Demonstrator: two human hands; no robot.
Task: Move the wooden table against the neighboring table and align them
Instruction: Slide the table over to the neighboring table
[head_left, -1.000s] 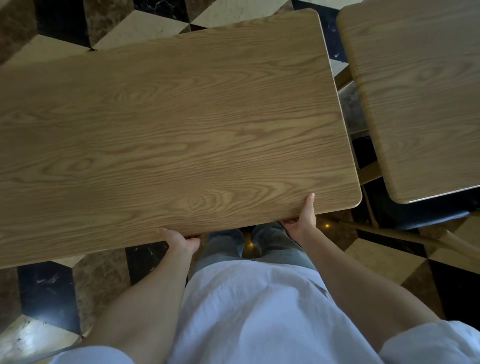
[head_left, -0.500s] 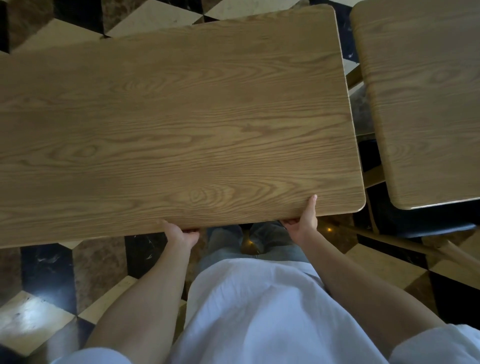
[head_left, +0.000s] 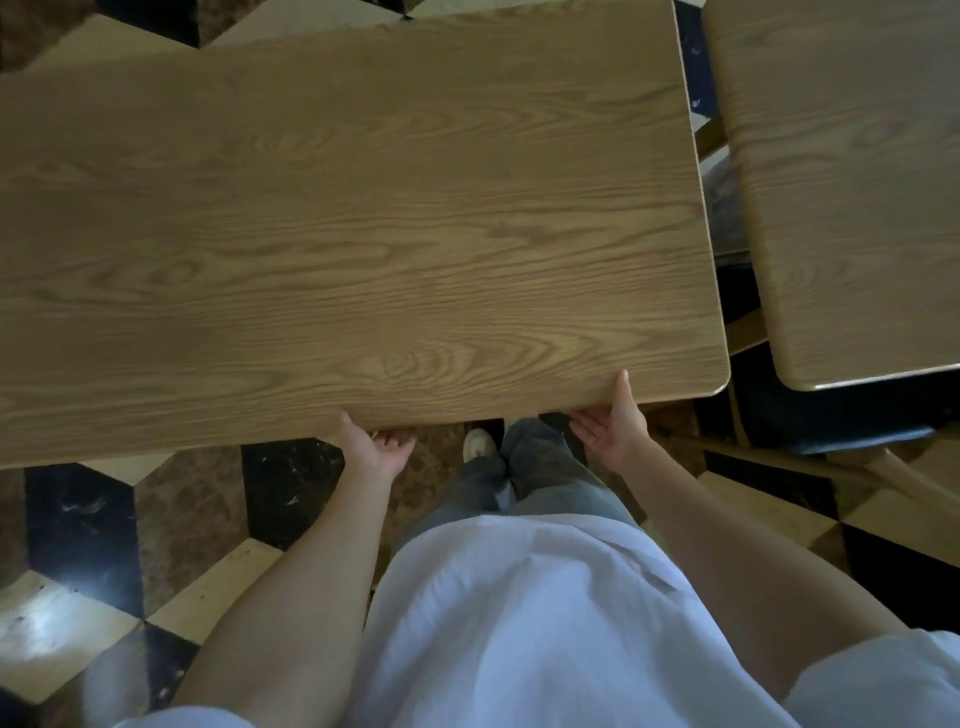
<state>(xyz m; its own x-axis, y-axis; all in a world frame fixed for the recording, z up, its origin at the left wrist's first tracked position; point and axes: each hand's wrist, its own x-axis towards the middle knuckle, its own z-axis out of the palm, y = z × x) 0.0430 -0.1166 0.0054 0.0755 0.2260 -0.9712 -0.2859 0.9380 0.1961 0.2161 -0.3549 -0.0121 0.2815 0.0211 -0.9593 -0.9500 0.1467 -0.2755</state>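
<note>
Both hands hold the wooden table (head_left: 337, 234) by its near edge: left hand (head_left: 375, 447) and right hand (head_left: 613, 431), thumbs on top, fingers apparently curled beneath. A narrow gap separates it from the neighboring table (head_left: 852, 182) at right

We see a loose white shirt (head_left: 524, 623), untucked, short sleeves (head_left: 883, 680) ending above the elbows. Forearms bare, hands bare, no rings or watch visible. Faded grey-blue jeans (head_left: 540, 473), baggy legs. One pale shoe (head_left: 478, 444) showing.
</note>
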